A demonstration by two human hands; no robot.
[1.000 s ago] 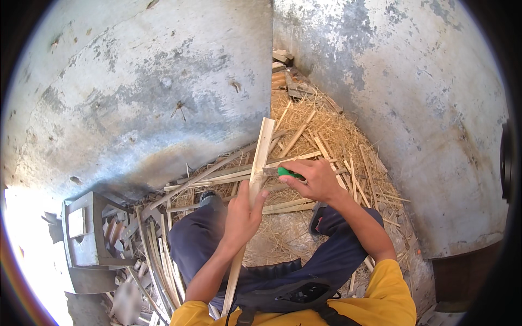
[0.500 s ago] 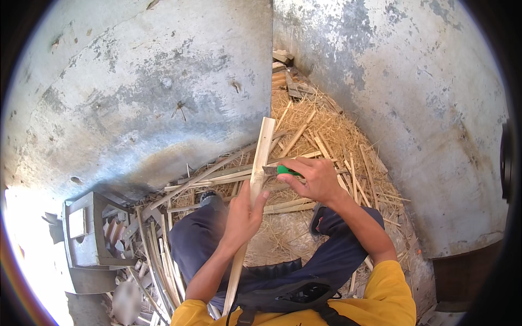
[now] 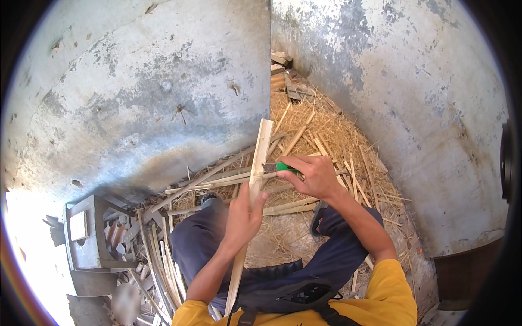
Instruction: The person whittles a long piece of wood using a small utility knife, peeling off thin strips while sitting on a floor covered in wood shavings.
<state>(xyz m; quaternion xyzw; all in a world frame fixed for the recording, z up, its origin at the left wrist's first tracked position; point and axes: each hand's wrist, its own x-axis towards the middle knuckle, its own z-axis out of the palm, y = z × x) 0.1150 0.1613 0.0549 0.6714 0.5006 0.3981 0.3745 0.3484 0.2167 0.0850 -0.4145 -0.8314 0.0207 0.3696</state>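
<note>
A long pale strip of split wood or bamboo [image 3: 261,142] runs up from my lap, tilted slightly to the right. My left hand [image 3: 243,218] is wrapped round it near the middle. In my right hand [image 3: 316,176] is a knife with a green handle [image 3: 288,168]. Its short blade [image 3: 268,164] points left, and the tip meets the strip's right edge just above my left hand. A small notch or rough patch shows on the strip at that spot. The strip's lower end passes beside my lap.
Straw-like shavings [image 3: 321,122] and several loose strips [image 3: 298,135] cover the floor ahead. More long strips [image 3: 166,261] lie by my left leg. A grey wooden stool-like frame [image 3: 87,233] stands at the left. Worn grey walls [image 3: 147,81] meet ahead of me.
The knife blade has turned to a thinner, edge-on angle against the strip, and my right hand has shifted very slightly. My left hand keeps its hold in nearly the same place.
</note>
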